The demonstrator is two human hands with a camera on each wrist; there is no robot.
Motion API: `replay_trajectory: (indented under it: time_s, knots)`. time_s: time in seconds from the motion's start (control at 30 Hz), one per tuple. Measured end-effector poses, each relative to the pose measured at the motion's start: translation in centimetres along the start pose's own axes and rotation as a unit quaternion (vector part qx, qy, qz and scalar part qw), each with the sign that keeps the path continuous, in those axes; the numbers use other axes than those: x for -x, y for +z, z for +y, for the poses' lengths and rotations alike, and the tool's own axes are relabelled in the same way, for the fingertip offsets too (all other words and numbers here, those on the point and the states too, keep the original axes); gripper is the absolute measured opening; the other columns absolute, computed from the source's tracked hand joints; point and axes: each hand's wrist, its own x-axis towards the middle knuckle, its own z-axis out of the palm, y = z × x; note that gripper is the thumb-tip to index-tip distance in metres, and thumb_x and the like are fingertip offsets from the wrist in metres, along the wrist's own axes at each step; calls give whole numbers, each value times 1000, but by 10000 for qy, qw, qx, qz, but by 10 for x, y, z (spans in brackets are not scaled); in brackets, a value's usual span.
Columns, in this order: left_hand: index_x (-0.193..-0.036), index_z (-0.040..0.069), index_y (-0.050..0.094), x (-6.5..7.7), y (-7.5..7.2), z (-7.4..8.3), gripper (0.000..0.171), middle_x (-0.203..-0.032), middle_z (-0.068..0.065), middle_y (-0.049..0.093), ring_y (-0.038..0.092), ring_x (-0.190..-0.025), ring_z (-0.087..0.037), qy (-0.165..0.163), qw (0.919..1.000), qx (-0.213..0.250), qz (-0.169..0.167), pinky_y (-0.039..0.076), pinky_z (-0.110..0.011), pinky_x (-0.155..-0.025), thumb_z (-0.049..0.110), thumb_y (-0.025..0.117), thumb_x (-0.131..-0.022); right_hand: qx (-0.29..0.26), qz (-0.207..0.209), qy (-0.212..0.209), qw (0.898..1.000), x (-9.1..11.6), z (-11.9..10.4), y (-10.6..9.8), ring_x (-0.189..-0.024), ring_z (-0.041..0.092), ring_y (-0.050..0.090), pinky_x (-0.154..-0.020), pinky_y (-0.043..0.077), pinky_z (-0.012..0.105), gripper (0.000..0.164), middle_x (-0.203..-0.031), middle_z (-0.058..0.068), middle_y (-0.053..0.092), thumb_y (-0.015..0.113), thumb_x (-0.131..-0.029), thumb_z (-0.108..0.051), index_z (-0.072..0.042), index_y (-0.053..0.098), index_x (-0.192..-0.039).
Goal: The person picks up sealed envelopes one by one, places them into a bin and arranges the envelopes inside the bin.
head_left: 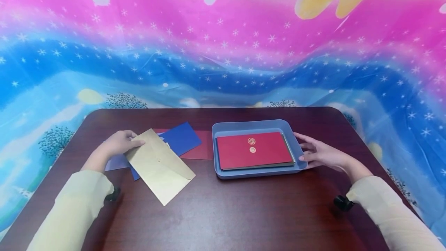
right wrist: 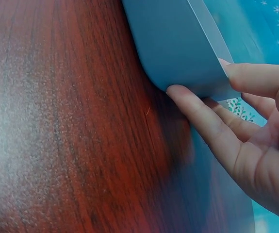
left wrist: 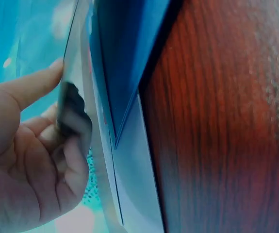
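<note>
My left hand point(head_left: 120, 144) pinches a gold envelope point(head_left: 160, 165) by its upper left end, thumb on the top face. It is raised at a slant over other envelopes; the left wrist view shows it nearly edge-on. Beneath lie a blue envelope point(head_left: 182, 138), a red envelope point(head_left: 200, 148) and a pale lilac envelope point(head_left: 116, 162), partly covered. At the right, my right hand point(head_left: 324, 154) grips the right end of a grey-blue tray point(right wrist: 178, 43), with thumb and fingers on its rim and side. A red envelope point(head_left: 240, 156) with gold print lies on top of a stack inside the tray.
The dark wooden table point(head_left: 223, 212) has rounded far corners. Behind it hangs a pink and blue patterned cloth point(head_left: 223, 49). The red envelope on the table reaches to the tray's left side. Dark wrist-worn devices point(head_left: 344, 203) show at both cuffs.
</note>
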Motion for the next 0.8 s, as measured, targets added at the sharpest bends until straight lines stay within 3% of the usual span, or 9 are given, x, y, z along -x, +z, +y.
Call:
replay_trajectory:
  time_s: [0.13, 0.27, 0.47, 0.6, 0.7, 0.8]
  knots:
    - [-135, -10, 56, 3, -1, -7, 47, -137, -37, 50, 52, -121, -48, 178, 9977, 627, -178, 45, -61, -98, 29, 53, -108, -6, -17, -27, 10000, -1, 1, 0, -115, 35, 63, -88, 58, 46, 96, -156, 40, 20, 69, -97, -7, -13, 1, -165]
    - [-148, -7, 46, 8, -2, -17, 50, -137, -29, 55, 59, -118, -37, 246, 9865, 1475, -664, 48, -56, -100, 26, 48, -110, 13, -43, -48, 10000, -1, 1, 0, -115, 35, 63, -89, 58, 47, 96, -156, 40, 20, 69, -98, -7, -13, 1, -165]
    - [-155, -9, 27, 13, -7, -30, 57, -125, -6, 64, 65, -106, -11, 370, 9517, 2753, -1312, 53, -41, -93, 23, 44, -111, 12, -34, -54, 10000, -1, 4, -1, -115, 36, 64, -88, 58, 47, 96, -156, 40, 20, 69, -97, -6, -13, 1, -165]
    - [-156, -6, 22, 20, -10, -36, 57, -122, 4, 65, 64, -110, -8, 471, 9326, 3250, -1498, 46, -50, -100, 24, 43, -112, -33, -64, -98, 9999, 0, 5, -1, -115, 34, 65, -88, 59, 47, 96, -155, 41, 20, 69, -98, -6, -11, 0, -165]
    - [-151, 13, 39, 25, -15, -43, 39, -119, 9, 66, 65, -109, -9, 630, 9174, 3626, -1513, 46, -47, -98, 22, 40, -113, -54, -70, -91, 9999, -1, 6, 0, -115, 32, 65, -88, 58, 47, 96, -155, 41, 21, 68, -98, -7, -11, 0, -165]
    - [-135, 30, 53, 28, -18, -49, 31, -119, 9, 68, 68, -107, -12, 935, 8886, 4213, -1555, 53, -37, -89, 16, 37, -113, -81, -64, -88, 9999, 0, 5, 0, -115, 34, 64, -89, 58, 47, 96, -155, 41, 20, 69, -98, -7, -11, 0, -165]
